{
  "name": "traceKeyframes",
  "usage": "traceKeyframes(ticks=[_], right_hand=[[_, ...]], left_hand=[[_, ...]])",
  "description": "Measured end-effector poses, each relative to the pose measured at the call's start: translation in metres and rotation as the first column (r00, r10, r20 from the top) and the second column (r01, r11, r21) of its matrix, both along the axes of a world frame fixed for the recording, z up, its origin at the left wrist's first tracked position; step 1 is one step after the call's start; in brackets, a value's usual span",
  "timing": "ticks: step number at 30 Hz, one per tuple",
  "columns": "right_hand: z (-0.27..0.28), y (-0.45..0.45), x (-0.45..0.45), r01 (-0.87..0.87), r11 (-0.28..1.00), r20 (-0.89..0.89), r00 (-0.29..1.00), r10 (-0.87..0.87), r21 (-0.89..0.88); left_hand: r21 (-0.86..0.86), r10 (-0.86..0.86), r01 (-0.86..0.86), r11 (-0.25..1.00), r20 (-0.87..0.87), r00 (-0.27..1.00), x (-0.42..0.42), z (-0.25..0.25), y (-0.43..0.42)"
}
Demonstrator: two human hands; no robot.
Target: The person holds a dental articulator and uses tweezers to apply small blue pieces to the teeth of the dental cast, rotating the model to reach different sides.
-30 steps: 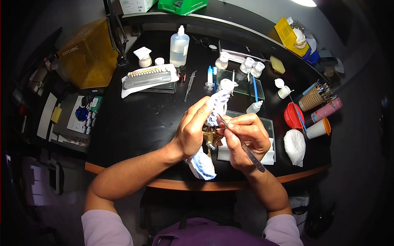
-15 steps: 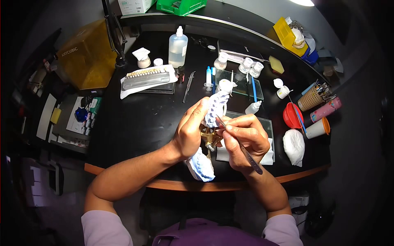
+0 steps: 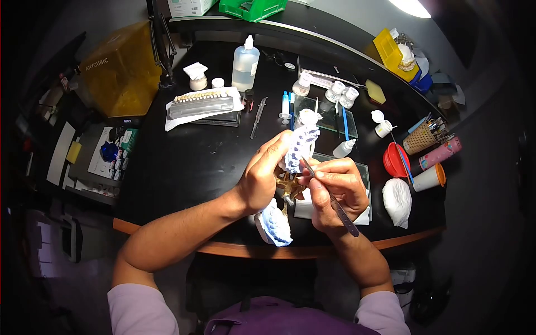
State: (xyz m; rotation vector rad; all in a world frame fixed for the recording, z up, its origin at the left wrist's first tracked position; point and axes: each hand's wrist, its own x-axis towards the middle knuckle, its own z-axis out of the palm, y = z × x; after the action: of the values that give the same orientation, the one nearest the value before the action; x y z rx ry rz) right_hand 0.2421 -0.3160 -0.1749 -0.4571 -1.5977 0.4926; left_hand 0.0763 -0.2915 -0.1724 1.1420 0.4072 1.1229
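Note:
My left hand (image 3: 264,172) is closed around the side of a white and bluish dental cast (image 3: 298,149), whose row of teeth faces up. A brass hinged articulator (image 3: 288,183) joins it to a second dental cast (image 3: 274,224), which hangs below near the table's front edge. Between the thumb and fingers of my right hand (image 3: 340,190) is a slim dark metal carving instrument (image 3: 336,205). Its tip meets or nearly touches the teeth of the upper cast; the exact contact is too small to tell. My right fingers also lie close to the articulator.
Behind the casts are small white-capped bottles (image 3: 335,91), a glass slab (image 3: 329,120) and a clear bottle (image 3: 245,64). A shade guide (image 3: 200,106) and a scalpel (image 3: 258,117) lie left. To the right are a red bowl (image 3: 395,159), cotton (image 3: 397,202) and a brush holder (image 3: 419,138).
The upper cast has shifted slightly right and is tilted a little differently in my left hand. The carving instrument stays in my right hand with its tip at the teeth.

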Motion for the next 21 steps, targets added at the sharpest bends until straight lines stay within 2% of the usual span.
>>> traceKeyframes(ticks=[5,7,9,11,14,17,21], right_hand=[[0.000,0.002,-0.002,-0.053,0.999,-0.036,0.998,0.054,0.010],[-0.001,0.003,-0.002,-0.039,0.999,-0.022,0.999,0.040,0.020],[-0.001,0.003,0.000,-0.032,0.999,-0.010,0.999,0.032,0.024],[-0.001,0.003,0.001,-0.033,0.999,0.000,0.999,0.033,0.023],[-0.002,0.003,0.001,-0.021,1.000,-0.013,1.000,0.021,0.008],[0.000,0.005,0.002,-0.018,0.999,0.031,0.999,0.017,0.038],[0.003,0.003,0.004,-0.033,0.999,0.019,0.999,0.033,-0.004]], left_hand=[[0.164,0.157,-0.127,0.978,-0.184,0.970,-0.001,-0.005,0.001],[0.208,0.222,-0.185,0.961,-0.171,0.960,0.000,-0.004,0.001],[0.225,0.287,-0.266,0.937,-0.068,0.955,0.008,-0.002,0.000],[0.375,0.388,-0.332,0.866,-0.084,0.918,0.010,-0.009,0.003],[0.486,0.482,-0.394,0.780,-0.065,0.874,0.014,-0.018,0.004],[0.474,0.459,-0.365,0.801,-0.095,0.883,0.012,-0.018,0.005],[0.309,0.258,-0.176,0.935,-0.249,0.933,-0.001,-0.003,0.001]])
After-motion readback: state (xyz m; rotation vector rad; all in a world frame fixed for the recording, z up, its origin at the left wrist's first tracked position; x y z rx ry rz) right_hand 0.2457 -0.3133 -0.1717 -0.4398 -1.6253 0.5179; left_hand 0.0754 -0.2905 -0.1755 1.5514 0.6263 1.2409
